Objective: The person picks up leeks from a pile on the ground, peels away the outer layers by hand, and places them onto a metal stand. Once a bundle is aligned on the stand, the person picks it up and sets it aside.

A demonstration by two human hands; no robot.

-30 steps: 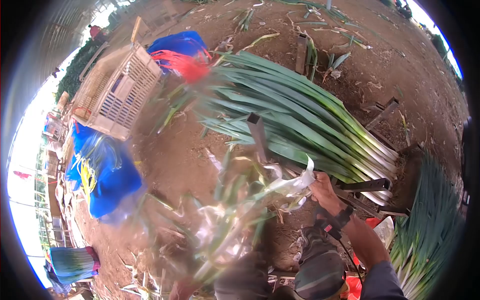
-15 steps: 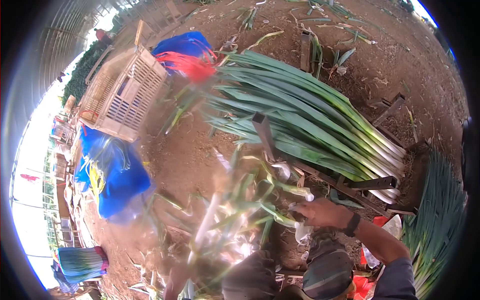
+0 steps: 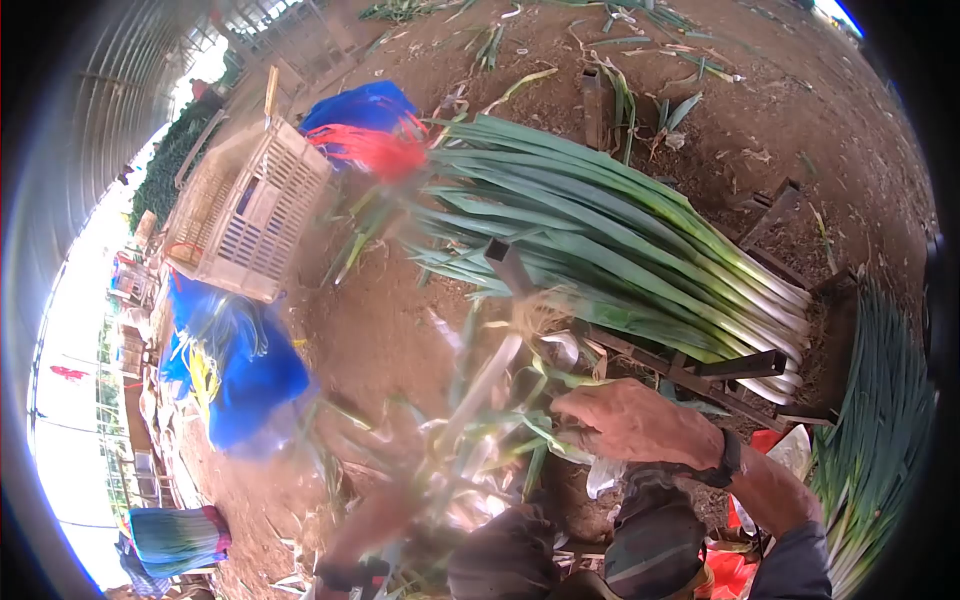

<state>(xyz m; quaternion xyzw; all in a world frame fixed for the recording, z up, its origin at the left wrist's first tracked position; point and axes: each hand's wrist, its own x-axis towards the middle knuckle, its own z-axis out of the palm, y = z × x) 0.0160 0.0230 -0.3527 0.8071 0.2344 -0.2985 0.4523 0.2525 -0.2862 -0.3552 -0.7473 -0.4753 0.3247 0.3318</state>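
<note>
So the left hand (image 3: 390, 510) is a smeary blur low in the view, and a single leek (image 3: 482, 395) slants up and away from just beside it, pale shaft in the middle and stringy roots (image 3: 540, 312) at the top end, near the metal post (image 3: 512, 268). Honestly can't tell how tightly those left fingers are closed, or whether they've actually got the leek; too fuzzy down there. The right hand (image 3: 640, 425) is way clearer: back of the hand facing up, fingers half curled and pointing left, dark strap (image 3: 722, 460) on the wrist. Loose strips of leaf (image 3: 548, 430) sit right at its fingertips, but I can't make out if it's pinching one or just hovering by them. Below it there are the person's knees in camo-looking trousers (image 3: 655, 535). Past the hands, a big pile of leeks (image 3: 600, 230) lies across a low metal rack (image 3: 740, 365), white ends to the right, green tops to the left. Another heap of leeks (image 3: 885, 430) is over by the right edge, with some red plastic (image 3: 730, 575) near the right forearm. Off to the left you've got a pale slatted crate (image 3: 262, 205) tipped at an angle, red strips (image 3: 375, 150) over blue plastic (image 3: 370, 103) beside it, a second blue bundle (image 3: 250, 380) below, all on bare brown soil (image 3: 360, 300).
</note>
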